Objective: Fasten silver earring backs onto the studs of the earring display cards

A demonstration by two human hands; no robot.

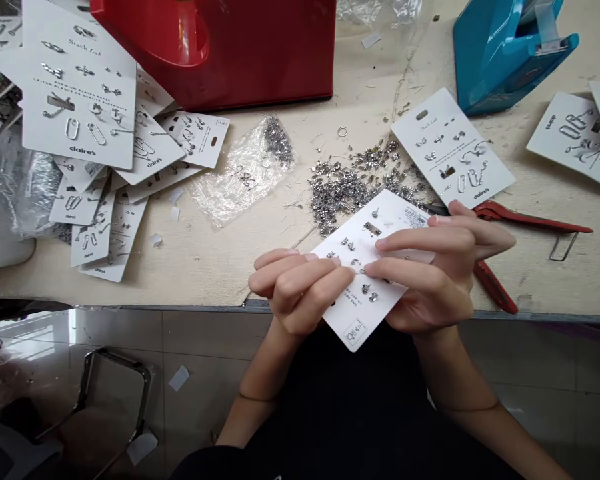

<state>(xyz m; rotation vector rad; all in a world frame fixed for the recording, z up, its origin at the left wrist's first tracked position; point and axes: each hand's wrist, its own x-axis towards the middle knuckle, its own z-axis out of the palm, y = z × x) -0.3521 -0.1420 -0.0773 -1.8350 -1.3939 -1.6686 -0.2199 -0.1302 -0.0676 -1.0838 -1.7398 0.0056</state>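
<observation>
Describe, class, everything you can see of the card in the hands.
The card is white, thin and flat, apparently stiff paper or plastic. Silvery metal pieces, some paired, stud its upturned face, alongside dark print, a barcode and a boxed mark near one corner. It slants across the edge of the table. The right hand grips one side and the left hand overlaps the opposite side, together hiding parts of the face.

My torso is covered by a black garment (340, 413). My left hand (300, 290), right hand (437, 273) and forearms (263, 380) are bare. A thin dark line (257, 399) crosses each forearm; band or crease, I cannot tell.
</observation>
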